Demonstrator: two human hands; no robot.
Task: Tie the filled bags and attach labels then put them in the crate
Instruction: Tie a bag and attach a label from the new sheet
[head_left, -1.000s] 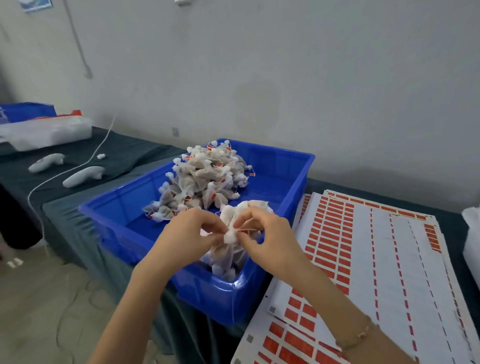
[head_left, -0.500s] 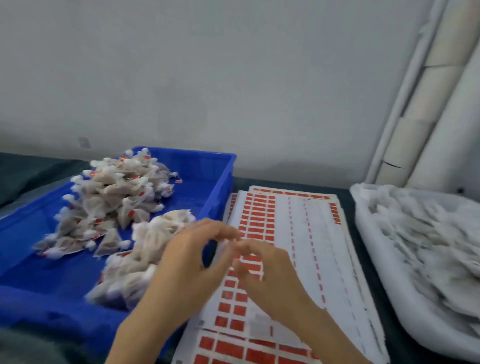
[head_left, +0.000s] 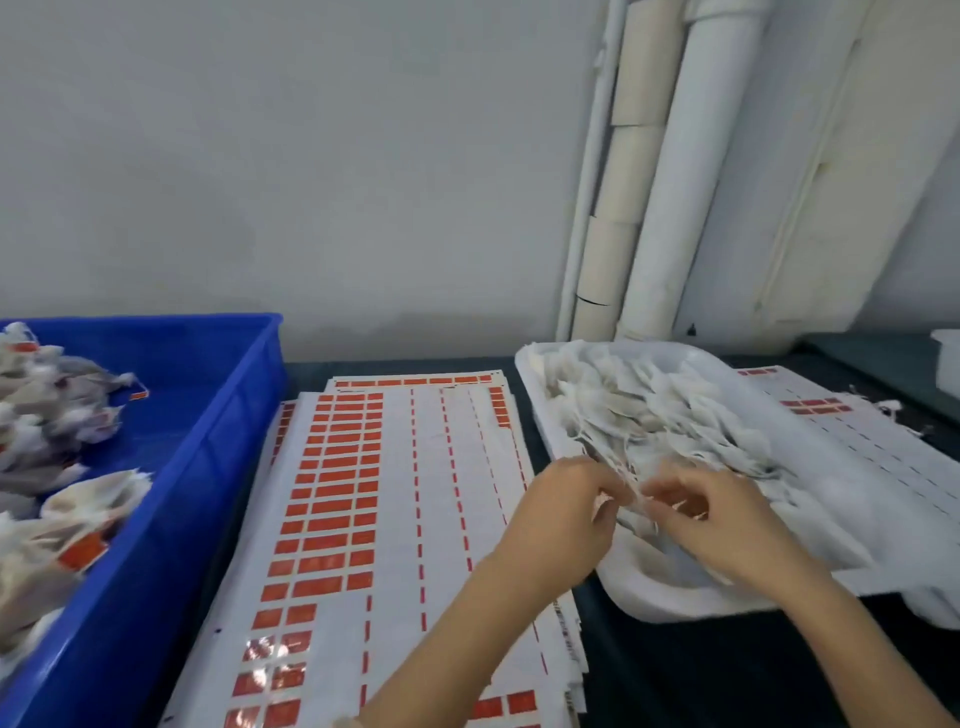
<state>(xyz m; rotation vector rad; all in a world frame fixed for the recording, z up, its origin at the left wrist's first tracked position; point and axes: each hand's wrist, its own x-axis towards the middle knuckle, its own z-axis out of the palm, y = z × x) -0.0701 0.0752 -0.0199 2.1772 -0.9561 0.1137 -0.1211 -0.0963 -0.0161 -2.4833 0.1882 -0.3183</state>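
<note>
Dark tabletop (head_left: 685, 675), blue crate (head_left: 228, 415) at 9 o'clock, white tray (head_left: 654, 597) at 3 o'clock, left hand (head_left: 566, 514) and right hand (head_left: 722, 525) pinching a bag (head_left: 632, 517) there

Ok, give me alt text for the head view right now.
Left hand and right hand pinch at a white bag over the white tray of loose bags; red label sheets lie to its left, then the blue crate holding labelled bags.

Left hand (head_left: 566, 514) and right hand (head_left: 719, 525) close together, fingers (head_left: 670, 491) curled, tips nearly meeting
</note>
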